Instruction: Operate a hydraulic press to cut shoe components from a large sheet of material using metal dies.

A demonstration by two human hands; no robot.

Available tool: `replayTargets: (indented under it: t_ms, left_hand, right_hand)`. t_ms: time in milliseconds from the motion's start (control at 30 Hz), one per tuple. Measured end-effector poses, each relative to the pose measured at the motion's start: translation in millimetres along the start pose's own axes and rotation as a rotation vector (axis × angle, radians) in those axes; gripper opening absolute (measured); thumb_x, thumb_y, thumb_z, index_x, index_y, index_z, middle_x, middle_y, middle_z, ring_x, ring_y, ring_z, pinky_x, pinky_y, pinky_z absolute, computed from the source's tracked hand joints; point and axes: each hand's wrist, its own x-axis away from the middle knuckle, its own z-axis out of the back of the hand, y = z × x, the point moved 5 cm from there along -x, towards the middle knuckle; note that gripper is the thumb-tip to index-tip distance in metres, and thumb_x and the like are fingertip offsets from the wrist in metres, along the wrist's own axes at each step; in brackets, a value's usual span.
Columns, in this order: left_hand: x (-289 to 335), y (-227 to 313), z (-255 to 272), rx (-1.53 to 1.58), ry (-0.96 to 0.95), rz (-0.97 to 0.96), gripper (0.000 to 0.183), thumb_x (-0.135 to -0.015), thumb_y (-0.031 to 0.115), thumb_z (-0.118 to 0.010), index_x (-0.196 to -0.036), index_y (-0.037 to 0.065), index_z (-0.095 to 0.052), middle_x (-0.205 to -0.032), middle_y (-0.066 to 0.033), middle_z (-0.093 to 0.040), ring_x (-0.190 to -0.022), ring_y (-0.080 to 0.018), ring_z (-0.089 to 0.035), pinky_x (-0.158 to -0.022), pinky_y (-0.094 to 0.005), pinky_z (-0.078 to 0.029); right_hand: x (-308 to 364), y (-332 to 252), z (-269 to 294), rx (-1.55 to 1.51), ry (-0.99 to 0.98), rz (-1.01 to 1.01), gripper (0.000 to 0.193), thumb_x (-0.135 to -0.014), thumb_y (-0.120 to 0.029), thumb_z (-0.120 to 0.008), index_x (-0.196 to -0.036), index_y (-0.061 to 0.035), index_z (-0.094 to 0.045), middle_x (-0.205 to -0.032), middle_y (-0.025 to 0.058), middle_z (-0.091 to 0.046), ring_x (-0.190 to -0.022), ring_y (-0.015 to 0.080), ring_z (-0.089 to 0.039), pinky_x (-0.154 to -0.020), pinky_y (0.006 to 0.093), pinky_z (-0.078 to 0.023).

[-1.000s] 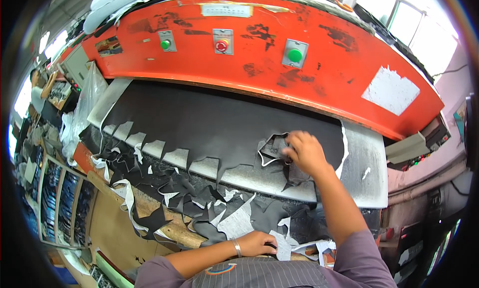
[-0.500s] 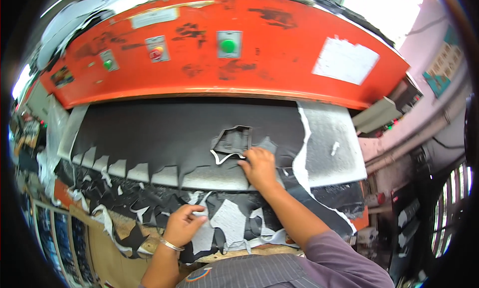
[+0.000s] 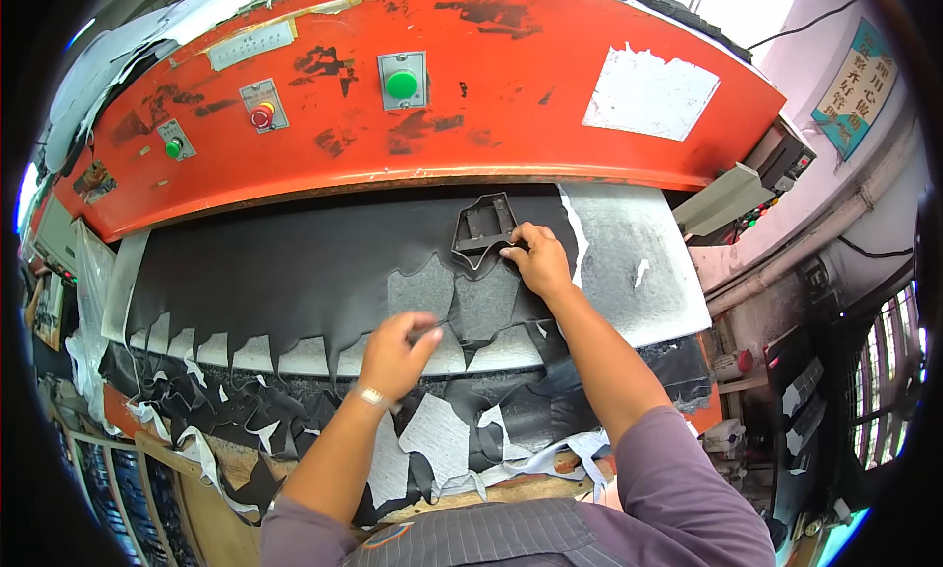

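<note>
Behind the work stood a red press [image 3: 324,164]; at the far left hung a clear bag [image 3: 94,297]; along the front of the press came, from left to right, a small green button [image 3: 174,147], a red knob [image 3: 261,115], a larger green button [image 3: 401,85] and a torn paper [image 3: 651,91]. Below it a black sheet [image 3: 285,253] lay on a pale board [image 3: 643,282]; toward the left, its near edge was cut into points, with dark and white scraps [image 3: 432,439] heaped in front.

Further right, the left hand [image 3: 395,356] was near this edge, its fingers bent and the thumb only a narrow gap from them; I could not tell whether it held something thin. Just beyond it were two grey patches [image 3: 486,307], side by side; whether they were loose pieces or gaps in the sheet, I could not tell. Above the right patch, the die [image 3: 485,241] appeared to rest on the sheet; the right hand [image 3: 540,260] held its near right part between thumb and fingers. To the right of this hand came the wavy white edge of the sheet, then bare board.

As I judge, the step in hand was the placing of the die on uncut sheet; the next move called for keeping its outline close to the patches, yet inside the white edge, and for freeing the fingers without shifting it.
</note>
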Motion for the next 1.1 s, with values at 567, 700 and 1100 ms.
replayTargets:
  t_ms: [567,700,1100]
  left_hand:
    - [-122,-27,-58,-0.454,0.123,-0.092,0.084,-0.067,0.039,-0.08,-0.135,0.005,-0.046,-0.134,-0.0243,-0.05,-0.13,-0.0313,-0.043,-0.111,-0.0435,-0.025]
    - [-123,-27,-60,-0.432,0.063,-0.062,0.082,-0.069,0.039,-0.078,-0.136,0.004,-0.045,-0.135,-0.0274,-0.046,-0.13,-0.0323,-0.042,-0.112,-0.0429,-0.023]
    - [-118,-27,-58,-0.415,0.08,-0.079,0.085,-0.069,0.04,-0.079,-0.137,0.005,-0.043,-0.135,-0.0245,-0.048,-0.133,-0.0307,-0.039,-0.112,-0.0435,-0.023]
  right_hand:
    - [-10,14,-12,0.104,0.038,0.147,0.027,-0.076,-0.018,-0.072,-0.098,-0.0059,-0.063,-0.107,0.0151,-0.066,-0.104,0.034,-0.06,-0.098,0.0425,-0.042]
    - [-9,19,-14,0.126,0.066,0.157,0.026,-0.075,-0.019,-0.072,-0.096,-0.0058,-0.063,-0.106,0.0142,-0.066,-0.102,0.0335,-0.061,-0.097,0.0432,-0.043]
    - [-3,11,-10,0.154,0.071,0.195,0.033,-0.074,-0.018,-0.073,-0.102,-0.0061,-0.062,-0.1,0.0138,-0.064,-0.098,0.0347,-0.06,-0.09,0.043,-0.046]
